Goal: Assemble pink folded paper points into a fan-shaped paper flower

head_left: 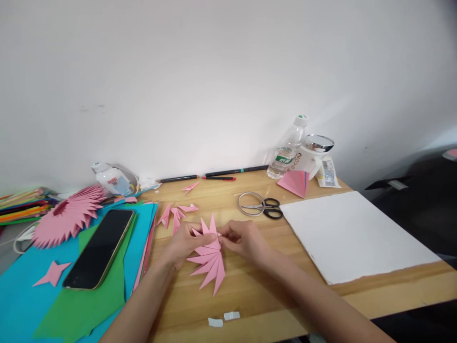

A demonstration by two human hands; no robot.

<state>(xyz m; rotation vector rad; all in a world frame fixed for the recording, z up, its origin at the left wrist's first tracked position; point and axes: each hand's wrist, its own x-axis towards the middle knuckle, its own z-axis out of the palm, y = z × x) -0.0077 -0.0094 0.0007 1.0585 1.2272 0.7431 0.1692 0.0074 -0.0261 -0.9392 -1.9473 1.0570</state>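
A pink folded-paper fan of pointed pieces (209, 259) is held a little above the wooden table. My left hand (183, 245) grips it from the left, thumb laid across its front. At its right edge my right hand (243, 238) is closed, the fingertips pinching a small whitish bit against the paper; what exactly that is cannot be made out. Several loose pink folded pieces (175, 214) lie just beyond my left hand. Two small white strips (215, 322) rest on the table near its front edge.
Scissors (273, 208) and a ring (251, 204) lie right of centre. A white board (357, 238) covers the right side. Behind stand a water bottle (287, 150) and a mug (310, 155). Leftward, a phone (100, 250) lies on coloured paper (21, 286), near a pink pleated ring (69, 214).
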